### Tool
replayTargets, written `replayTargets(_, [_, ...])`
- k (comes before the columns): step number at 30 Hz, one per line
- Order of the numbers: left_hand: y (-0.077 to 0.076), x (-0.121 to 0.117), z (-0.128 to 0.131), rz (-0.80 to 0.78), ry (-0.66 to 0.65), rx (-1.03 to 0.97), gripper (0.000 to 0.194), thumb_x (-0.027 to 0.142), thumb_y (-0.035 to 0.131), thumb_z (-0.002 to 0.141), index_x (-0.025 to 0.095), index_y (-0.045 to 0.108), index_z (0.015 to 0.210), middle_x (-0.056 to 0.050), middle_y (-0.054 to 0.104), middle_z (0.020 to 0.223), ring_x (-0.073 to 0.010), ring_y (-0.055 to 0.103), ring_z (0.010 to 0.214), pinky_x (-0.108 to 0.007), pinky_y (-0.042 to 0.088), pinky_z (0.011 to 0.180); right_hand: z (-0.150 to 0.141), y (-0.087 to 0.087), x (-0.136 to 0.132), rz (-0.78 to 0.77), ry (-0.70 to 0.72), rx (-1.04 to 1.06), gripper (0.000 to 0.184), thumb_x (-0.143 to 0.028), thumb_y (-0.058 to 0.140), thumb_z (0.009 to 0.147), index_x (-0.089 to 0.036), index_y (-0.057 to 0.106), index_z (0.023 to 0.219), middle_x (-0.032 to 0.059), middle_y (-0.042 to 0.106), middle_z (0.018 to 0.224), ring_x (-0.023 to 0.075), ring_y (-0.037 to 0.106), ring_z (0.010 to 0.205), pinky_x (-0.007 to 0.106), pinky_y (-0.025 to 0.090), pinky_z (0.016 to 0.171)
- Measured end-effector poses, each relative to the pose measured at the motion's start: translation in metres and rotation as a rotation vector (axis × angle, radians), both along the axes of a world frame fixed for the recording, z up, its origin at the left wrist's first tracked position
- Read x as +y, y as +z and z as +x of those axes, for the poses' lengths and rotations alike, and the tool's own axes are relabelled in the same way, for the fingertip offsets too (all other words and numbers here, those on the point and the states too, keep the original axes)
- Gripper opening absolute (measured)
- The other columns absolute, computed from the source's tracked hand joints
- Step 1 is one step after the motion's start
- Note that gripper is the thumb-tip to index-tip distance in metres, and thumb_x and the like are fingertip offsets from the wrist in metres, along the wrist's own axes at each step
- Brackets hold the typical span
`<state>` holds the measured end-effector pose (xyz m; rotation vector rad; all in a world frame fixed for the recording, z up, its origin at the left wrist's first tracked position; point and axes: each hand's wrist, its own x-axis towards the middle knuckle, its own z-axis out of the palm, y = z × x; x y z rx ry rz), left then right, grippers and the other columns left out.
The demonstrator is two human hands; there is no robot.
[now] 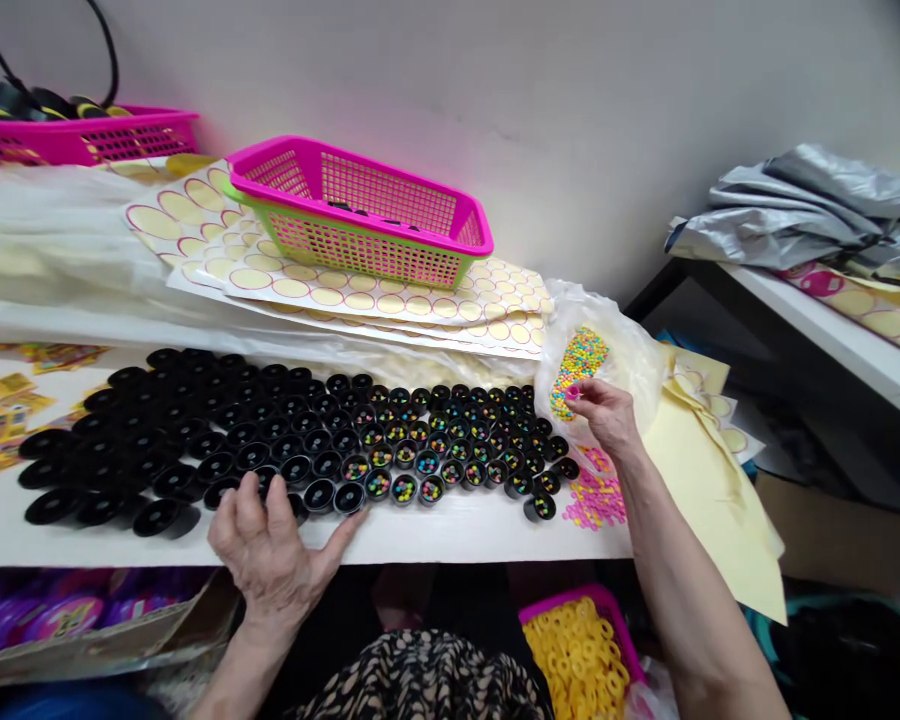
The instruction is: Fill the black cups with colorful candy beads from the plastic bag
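Note:
Rows of round black cups (276,425) stand close together on the white table. Those toward the right, such as one front cup (404,489), have small coloured beads or candies inside; those on the left look empty. My left hand (274,545) is open at the front row, fingers spread, its fingertips and thumb against the cups there. At the right, my right hand (607,415) pinches a small pink piece (572,392), perhaps a little scoop, over a clear plastic bag (634,350). Multicoloured beads (581,358) lie in that bag, and pink and yellow ones (596,500) lie loose in front of it.
A pink and green basket (375,250) stands on sheets of round stickers (330,295) behind the cups. Another pink basket (142,135) is at the back left. Yellow rings (574,655) fill a tub below the table edge. Yellow packets (4,410) lie left.

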<state>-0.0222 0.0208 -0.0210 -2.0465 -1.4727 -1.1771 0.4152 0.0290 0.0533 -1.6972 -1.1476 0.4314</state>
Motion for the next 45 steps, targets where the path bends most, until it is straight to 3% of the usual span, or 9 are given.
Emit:
replayTargets(4, [0.000, 0.000, 0.000, -0.005, -0.016, -0.009, 0.108, 0.057, 0.075, 0.055, 0.009, 0.026, 0.139, -0.026, 0.033, 0.137, -0.0427, 0.027, 0.128, -0.061, 0.029, 0.100, 0.002, 0.004, 0.010, -0.341, -0.107, -0.440, 0.007, -0.021, 0.057, 0.063, -0.018, 0.062, 0.068, 0.0044, 0.061, 0.069, 0.0191, 0.055, 0.074, 0.030, 0.038, 0.068])
replayTargets(7, [0.000, 0.001, 0.001, -0.008, -0.027, -0.034, 0.106, 0.055, 0.076, 0.055, 0.010, 0.028, 0.138, -0.026, 0.033, 0.137, -0.0431, 0.028, 0.127, -0.061, 0.028, 0.100, 0.005, 0.001, 0.024, -0.464, -0.120, -0.517, 0.009, -0.010, 0.053, 0.056, -0.017, 0.058, 0.056, 0.0067, 0.060, 0.065, 0.0227, 0.057, 0.080, 0.031, 0.036, 0.070])
replayTargets(14, [0.001, 0.000, 0.000, -0.004, -0.023, -0.022, 0.110, 0.055, 0.077, 0.053, 0.009, 0.026, 0.139, -0.027, 0.034, 0.136, -0.0432, 0.029, 0.127, -0.061, 0.029, 0.100, 0.011, -0.016, 0.030, -0.296, -0.020, -0.325, 0.015, -0.024, 0.056, 0.058, -0.016, 0.060, 0.071, 0.0001, 0.057, 0.063, 0.0148, 0.052, 0.063, 0.027, 0.041, 0.061])
replayTargets(19, [0.000, 0.002, 0.000, 0.004, -0.027, -0.019, 0.110, 0.055, 0.077, 0.053, 0.008, 0.027, 0.139, -0.027, 0.036, 0.134, -0.0424, 0.029, 0.127, -0.059, 0.030, 0.100, 0.002, -0.005, 0.008, -0.035, 0.008, 0.048, 0.027, -0.032, 0.067, 0.057, -0.015, 0.061, 0.076, -0.0004, 0.059, 0.067, 0.0132, 0.053, 0.061, 0.028, 0.045, 0.061])
replayTargets(25, [0.004, -0.006, 0.003, -0.024, -0.029, -0.021, 0.099, 0.057, 0.073, 0.057, 0.010, 0.033, 0.135, -0.027, 0.036, 0.134, -0.0418, 0.029, 0.126, -0.059, 0.027, 0.100, -0.079, 0.032, -0.020, -0.005, 0.213, 0.273, 0.021, -0.024, 0.076, 0.058, -0.020, 0.067, 0.077, -0.0009, 0.063, 0.072, 0.0123, 0.056, 0.068, 0.026, 0.045, 0.065])
replayTargets(29, [0.003, -0.011, 0.003, -0.051, 0.012, -0.001, 0.094, 0.060, 0.068, 0.062, 0.007, 0.037, 0.132, -0.028, 0.039, 0.131, -0.0402, 0.029, 0.127, -0.058, 0.026, 0.101, -0.157, 0.042, -0.026, -0.162, 0.544, 0.246, 0.018, -0.027, 0.071, 0.069, -0.021, 0.067, 0.085, 0.0001, 0.063, 0.076, 0.0128, 0.055, 0.067, 0.025, 0.043, 0.060])
replayTargets(34, [0.002, -0.016, 0.003, -0.083, 0.047, 0.003, 0.089, 0.061, 0.066, 0.063, 0.006, 0.042, 0.128, -0.028, 0.041, 0.131, -0.0396, 0.030, 0.126, -0.057, 0.025, 0.101, -0.231, 0.034, -0.017, -0.143, 0.922, -0.159, 0.009, -0.020, 0.055, 0.082, -0.019, 0.063, 0.086, 0.0016, 0.058, 0.079, 0.0135, 0.051, 0.075, 0.026, 0.040, 0.067])
replayTargets(40, [0.000, -0.017, 0.003, -0.102, 0.042, -0.036, 0.086, 0.062, 0.062, 0.066, 0.008, 0.041, 0.130, -0.026, 0.041, 0.133, -0.0377, 0.029, 0.128, -0.055, 0.023, 0.103, -0.264, 0.033, -0.006, -0.176, 0.942, -0.929, 0.018, -0.013, 0.043, 0.085, -0.017, 0.061, 0.082, 0.0052, 0.056, 0.082, 0.0165, 0.045, 0.078, 0.029, 0.033, 0.068])
replayTargets(45, [-0.002, -0.017, 0.002, -0.111, 0.034, -0.046, 0.085, 0.061, 0.062, 0.067, 0.008, 0.040, 0.130, -0.025, 0.041, 0.134, -0.0376, 0.030, 0.128, -0.055, 0.023, 0.103, -0.279, 0.039, -0.004, -0.201, 0.975, -1.216, 0.012, -0.012, 0.048, 0.078, -0.016, 0.059, 0.079, 0.0078, 0.053, 0.083, 0.0195, 0.042, 0.079, 0.033, 0.027, 0.063])
